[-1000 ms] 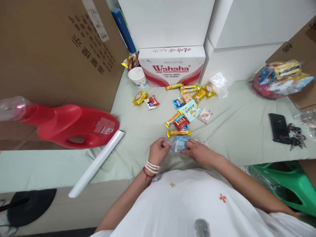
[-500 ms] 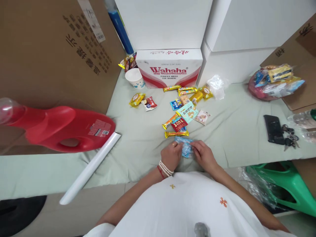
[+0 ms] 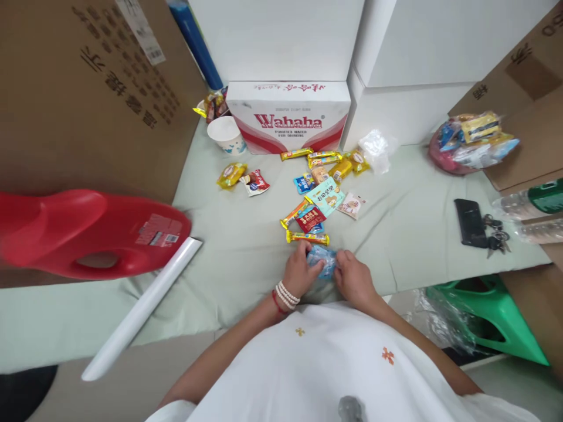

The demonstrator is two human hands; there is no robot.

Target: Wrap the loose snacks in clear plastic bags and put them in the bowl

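Observation:
A small blue plastic snack packet (image 3: pixel 323 261) lies between my two hands near the table's front edge. My left hand (image 3: pixel 299 272) grips its left side, thumb on top. My right hand (image 3: pixel 353 276) pinches the right end with curled fingers. Just beyond my hands is a yellow-wrapped snack bar (image 3: pixel 308 237). Behind that lie a dark red packet (image 3: pixel 311 219), an orange-and-yellow bar (image 3: pixel 295 213), a mint-green packet (image 3: pixel 325 196) and a white packet (image 3: pixel 351 206). What the blue packet contains cannot be made out.
A Wahaha carton (image 3: pixel 288 120) stands at the back beside a paper cup (image 3: pixel 226 136). To the left are a red jug (image 3: pixel 97 228) and a white tube (image 3: pixel 143 308) overhanging the edge. At right are a snack-filled bowl (image 3: pixel 453 158), a black phone (image 3: pixel 470 223) and keys (image 3: pixel 497 237).
The view has shifted slightly, moving the scene leftward. My left thumb now lies over the packet, and my right fingers are curled more tightly at its right end.

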